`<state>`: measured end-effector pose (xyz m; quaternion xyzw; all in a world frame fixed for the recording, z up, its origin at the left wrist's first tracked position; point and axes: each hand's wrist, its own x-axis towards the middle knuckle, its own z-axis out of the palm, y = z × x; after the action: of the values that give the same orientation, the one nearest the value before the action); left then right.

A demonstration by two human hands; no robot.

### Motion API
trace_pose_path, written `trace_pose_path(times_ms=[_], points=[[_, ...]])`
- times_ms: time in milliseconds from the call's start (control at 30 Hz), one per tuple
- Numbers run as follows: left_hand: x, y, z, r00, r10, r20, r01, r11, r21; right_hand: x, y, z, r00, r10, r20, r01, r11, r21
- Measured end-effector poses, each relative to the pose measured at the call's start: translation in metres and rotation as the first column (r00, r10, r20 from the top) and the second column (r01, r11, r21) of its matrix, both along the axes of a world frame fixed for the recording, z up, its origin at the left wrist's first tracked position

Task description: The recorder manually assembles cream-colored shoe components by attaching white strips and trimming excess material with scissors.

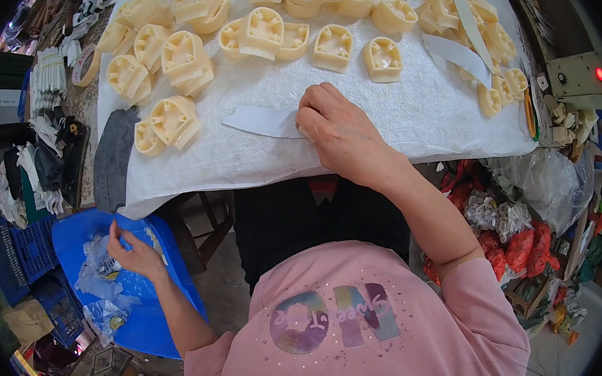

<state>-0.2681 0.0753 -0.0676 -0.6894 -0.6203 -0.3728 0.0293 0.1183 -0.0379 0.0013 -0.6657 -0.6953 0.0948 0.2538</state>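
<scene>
My right hand point(333, 129) is closed, its fingers pinched at the right end of a thin, pale curved strip point(259, 122) lying on the white woven sheet point(241, 163). The strip tapers to the left; the end under my fingers is hidden. My left hand point(135, 255) is off the table to the left, fingers apart and holding nothing I can see. Below it is a blue plastic seat or tub point(175, 299) with clear plastic bags point(103, 298) in it. Cream hollow pieces shaped like shoe heels point(332, 49) stand beyond my right hand, some stacked.
More pale strips point(458, 56) lie on heel-shaped pieces at the right. A dark grey cloth point(114, 161) hangs over the table's left edge. A box with a red light point(585, 77) stands at the right, above red plastic bags point(525, 251). Blue crates point(33, 251) stand left.
</scene>
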Motion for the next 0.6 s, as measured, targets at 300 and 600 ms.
trace_pose_path(times_ms=[300,600], points=[[0.164,-0.056,0.072,0.647,-0.624,0.438,0.708,0.705,-0.039,-0.008,0.000,0.005,0.986,0.042,0.160,-0.047,0.999,0.027],[0.229,-0.077,0.073,0.358,-0.067,0.931,0.882,0.350,-0.314,-0.021,-0.031,0.012,0.997,-0.072,0.011,0.066,0.951,0.303]])
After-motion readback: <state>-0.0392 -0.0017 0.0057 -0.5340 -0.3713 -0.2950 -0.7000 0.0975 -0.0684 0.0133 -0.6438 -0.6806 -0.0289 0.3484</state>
